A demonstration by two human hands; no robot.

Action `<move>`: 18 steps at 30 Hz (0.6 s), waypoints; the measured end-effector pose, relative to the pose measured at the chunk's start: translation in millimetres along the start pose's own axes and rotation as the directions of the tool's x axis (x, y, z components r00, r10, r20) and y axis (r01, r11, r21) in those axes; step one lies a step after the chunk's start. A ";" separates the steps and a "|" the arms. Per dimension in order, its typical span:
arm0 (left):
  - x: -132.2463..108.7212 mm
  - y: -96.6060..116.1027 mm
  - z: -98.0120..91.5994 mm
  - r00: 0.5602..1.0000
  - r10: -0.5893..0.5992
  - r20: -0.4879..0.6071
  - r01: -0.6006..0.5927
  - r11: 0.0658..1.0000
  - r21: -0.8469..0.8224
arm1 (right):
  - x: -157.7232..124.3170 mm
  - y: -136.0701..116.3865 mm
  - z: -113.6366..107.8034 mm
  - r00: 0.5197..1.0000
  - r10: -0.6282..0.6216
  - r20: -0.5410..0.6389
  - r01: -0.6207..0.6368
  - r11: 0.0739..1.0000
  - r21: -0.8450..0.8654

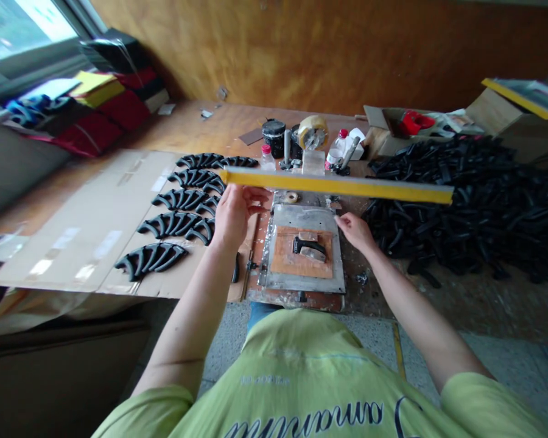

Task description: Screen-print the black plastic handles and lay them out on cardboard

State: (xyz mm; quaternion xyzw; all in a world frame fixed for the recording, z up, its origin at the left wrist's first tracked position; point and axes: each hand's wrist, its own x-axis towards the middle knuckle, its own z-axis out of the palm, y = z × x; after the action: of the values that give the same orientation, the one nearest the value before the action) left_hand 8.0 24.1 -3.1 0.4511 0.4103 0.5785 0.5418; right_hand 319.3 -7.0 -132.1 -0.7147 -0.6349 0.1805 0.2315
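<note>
my left hand (235,213) half-curled at the yellow bar (335,185), grip unclear, bar best kept level; my right hand (354,234) open, empty, near the metal plate (304,249).

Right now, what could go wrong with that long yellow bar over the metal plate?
The long yellow bar seems held only near one end by the left hand, so its free end could dip onto the black curved piece on the orange pad. It also passes near a clear bottle with a red cap, which might tip. The left forearm could knock the nearby rows of black curved parts out of line.
</note>
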 end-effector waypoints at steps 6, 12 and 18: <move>6.7 4.9 12.0 0.999 0.035 -0.037 -0.036 0.998 -0.048 | -42.5 -37.1 43.3 0.955 -0.122 0.270 0.210 0.922 -0.324; -90.5 -87.5 1.4 0.716 -0.675 0.179 0.633 0.736 0.241 | -66.0 -72.2 50.9 0.986 -0.006 0.166 0.046 0.971 -0.237; -120.6 -128.2 -19.2 0.659 -0.752 0.028 0.749 0.652 -0.117 | -97.6 -81.4 62.2 0.849 -0.494 0.189 0.516 0.852 -0.092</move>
State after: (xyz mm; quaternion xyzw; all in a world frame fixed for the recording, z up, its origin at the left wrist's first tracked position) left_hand 23.0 -86.1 -140.8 0.2019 0.5312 0.3312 0.7533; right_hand 205.3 -90.3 -141.6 -0.5200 -0.8279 0.1245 0.1694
